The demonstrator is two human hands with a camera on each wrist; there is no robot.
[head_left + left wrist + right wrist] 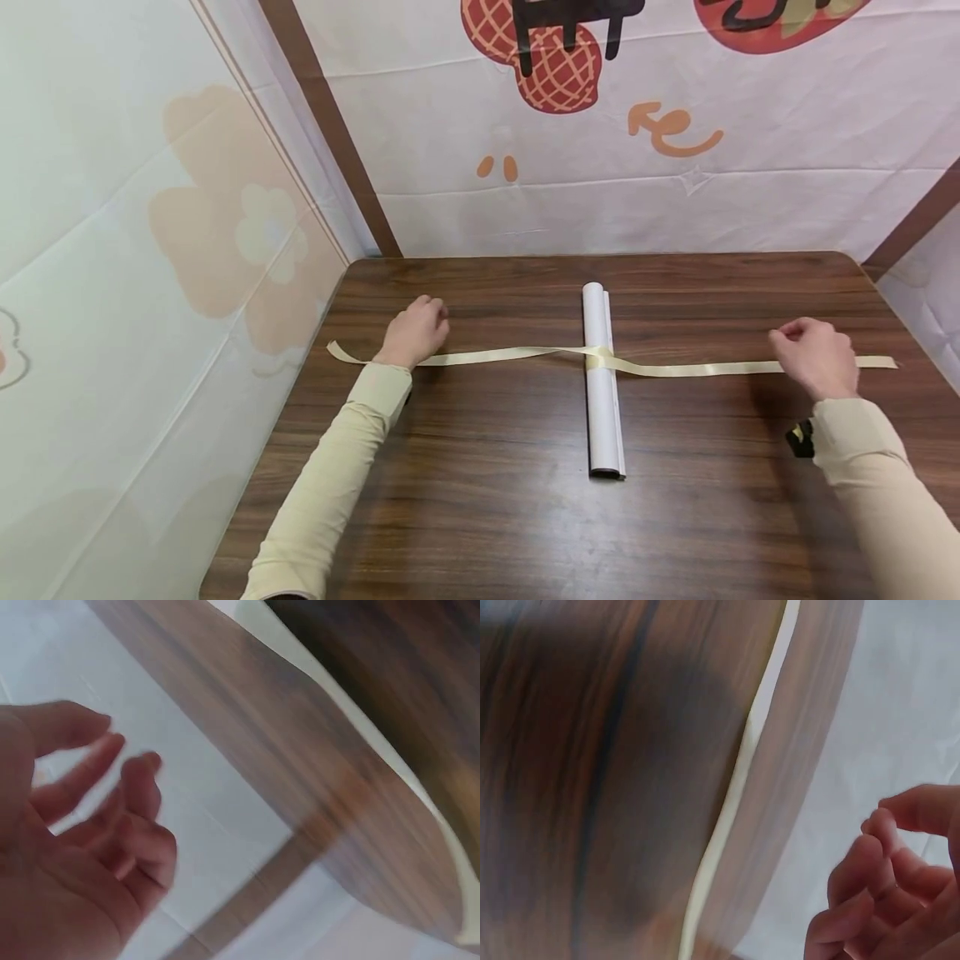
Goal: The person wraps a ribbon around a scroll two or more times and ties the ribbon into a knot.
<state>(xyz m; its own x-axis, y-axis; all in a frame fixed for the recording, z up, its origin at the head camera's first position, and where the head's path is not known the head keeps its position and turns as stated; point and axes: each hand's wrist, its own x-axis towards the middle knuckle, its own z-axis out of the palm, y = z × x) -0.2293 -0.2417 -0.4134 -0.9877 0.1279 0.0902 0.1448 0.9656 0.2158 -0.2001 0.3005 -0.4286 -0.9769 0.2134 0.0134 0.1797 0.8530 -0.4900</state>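
Observation:
A cream ribbon point(487, 356) runs across the wooden table, crossing over and round the middle of a white rolled tube point(603, 425) that lies lengthwise with a dark lower end. Over the ribbon's left part hovers my left hand point(415, 332), its fingers loosely bent. The left wrist view shows nothing between those fingers point(146, 787), with the ribbon point(375, 739) apart from them. My right hand point(817, 358) is above the ribbon's right part. In the right wrist view its thumb and forefinger point(881, 825) come together with nothing visible between them, away from the ribbon point(731, 787).
The brown wood-grain table point(480, 517) has rounded back corners. A printed fabric backdrop point(450, 108) hangs behind it, and another pale sheet point(150, 375) hangs along the left side. Both ribbon ends lie toward the table's side edges.

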